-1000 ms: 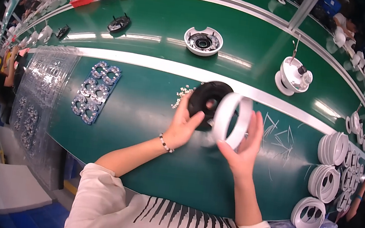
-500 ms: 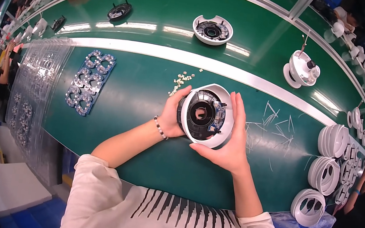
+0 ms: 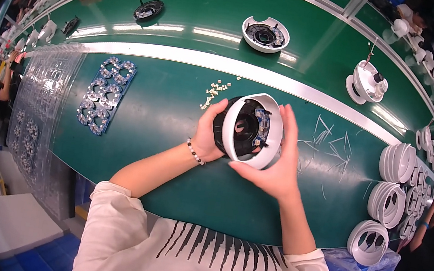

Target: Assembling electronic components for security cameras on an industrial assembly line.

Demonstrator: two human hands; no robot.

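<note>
Holding the black disc [image 3: 248, 137] by its left edge, left grip [image 3: 207, 136] was clamped. Right grip [image 3: 282, 169] clamped the white ring [image 3: 272, 140] from the right.

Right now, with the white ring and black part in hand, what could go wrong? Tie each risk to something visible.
Held only by the left hand and right hand, the black round part and white ring might slip and fall. The exposed blue circuit board inside the ring could get knocked by the fingers or the ring's wall. The small pale pieces lie loose on the green bench near the left hand, so a brush could scatter them.
</note>
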